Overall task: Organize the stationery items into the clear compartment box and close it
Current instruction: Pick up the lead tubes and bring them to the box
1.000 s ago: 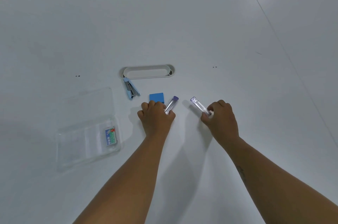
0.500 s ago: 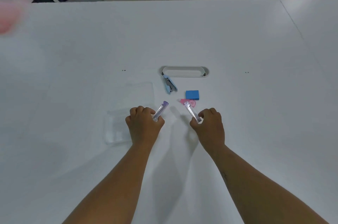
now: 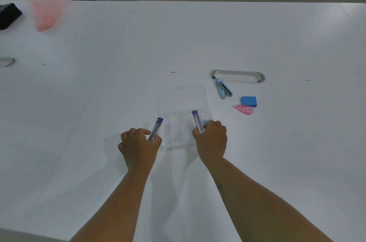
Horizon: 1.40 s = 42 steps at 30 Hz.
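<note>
The clear compartment box [image 3: 179, 133] lies open on the white table, its lid [image 3: 182, 99] flat behind it. My left hand [image 3: 138, 146] grips a clear tube with a purple cap [image 3: 156, 128] just left of the box. My right hand [image 3: 211, 139] holds a second purple-capped tube [image 3: 197, 121] over the box's right side and hides a small item inside. To the right lie a light blue stapler [image 3: 223, 88], a blue eraser [image 3: 249, 101] and a pink correction tape [image 3: 245, 109].
A white oval cable slot [image 3: 237, 76] is set into the table behind the stapler. At the far left edge sit a blurred pink object [image 3: 48, 12] and a dark object [image 3: 9, 15]. The table's far edge runs along the top.
Both hands have carried their tubes left, from beside the eraser to the box. The pink correction tape, hidden a second ago, now shows. The camera view has turned left.
</note>
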Each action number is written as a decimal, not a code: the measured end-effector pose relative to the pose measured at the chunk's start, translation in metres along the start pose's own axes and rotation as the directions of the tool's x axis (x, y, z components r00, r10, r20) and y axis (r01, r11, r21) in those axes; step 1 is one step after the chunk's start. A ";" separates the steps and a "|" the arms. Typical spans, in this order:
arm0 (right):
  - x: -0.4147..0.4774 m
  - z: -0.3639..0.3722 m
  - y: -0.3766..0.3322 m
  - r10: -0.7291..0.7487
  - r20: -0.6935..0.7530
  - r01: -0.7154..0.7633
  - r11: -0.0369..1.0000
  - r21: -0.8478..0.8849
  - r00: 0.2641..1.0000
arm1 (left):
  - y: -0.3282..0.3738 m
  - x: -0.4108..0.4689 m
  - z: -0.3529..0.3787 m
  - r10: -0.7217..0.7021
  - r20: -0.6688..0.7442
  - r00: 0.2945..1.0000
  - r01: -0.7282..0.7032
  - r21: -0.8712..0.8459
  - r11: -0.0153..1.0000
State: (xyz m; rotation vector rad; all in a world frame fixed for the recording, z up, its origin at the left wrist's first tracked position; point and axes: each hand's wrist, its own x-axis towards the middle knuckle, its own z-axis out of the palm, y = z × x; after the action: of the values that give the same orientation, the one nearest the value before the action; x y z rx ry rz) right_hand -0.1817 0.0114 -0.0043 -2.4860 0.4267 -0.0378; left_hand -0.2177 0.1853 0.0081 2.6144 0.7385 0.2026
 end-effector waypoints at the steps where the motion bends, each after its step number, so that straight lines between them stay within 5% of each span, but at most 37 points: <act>1: 0.000 0.003 -0.003 0.000 -0.014 -0.001 1.000 -0.019 1.000 | -0.004 0.001 -0.001 -0.005 0.006 1.000 0.005 -0.015 1.000; 14: 0.025 -0.034 0.042 0.019 -0.099 -0.024 0.998 -0.057 0.995 | 0.056 -0.022 0.038 -0.048 0.126 0.991 0.075 -0.216 0.974; 26: 0.078 -0.070 0.099 -0.094 -0.012 0.093 0.991 -0.093 0.995 | 0.112 -0.049 0.085 -0.169 0.039 0.985 0.172 -0.138 0.975; 35: 0.126 -0.083 0.133 -0.247 0.107 0.263 0.949 -0.176 0.963 | 0.143 -0.051 0.102 0.055 0.018 0.998 -0.054 -0.014 0.998; 42: 0.162 -0.086 0.143 -0.319 0.225 0.365 0.907 -0.210 0.921 | 0.183 -0.039 0.124 0.331 0.180 0.926 -0.341 0.025 0.940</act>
State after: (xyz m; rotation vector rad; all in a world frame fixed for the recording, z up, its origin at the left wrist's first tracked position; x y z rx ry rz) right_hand -0.0805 -0.1974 -0.0283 -2.7522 -0.0984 0.1127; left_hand -0.1353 -0.0201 -0.0265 2.7541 0.2349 0.0504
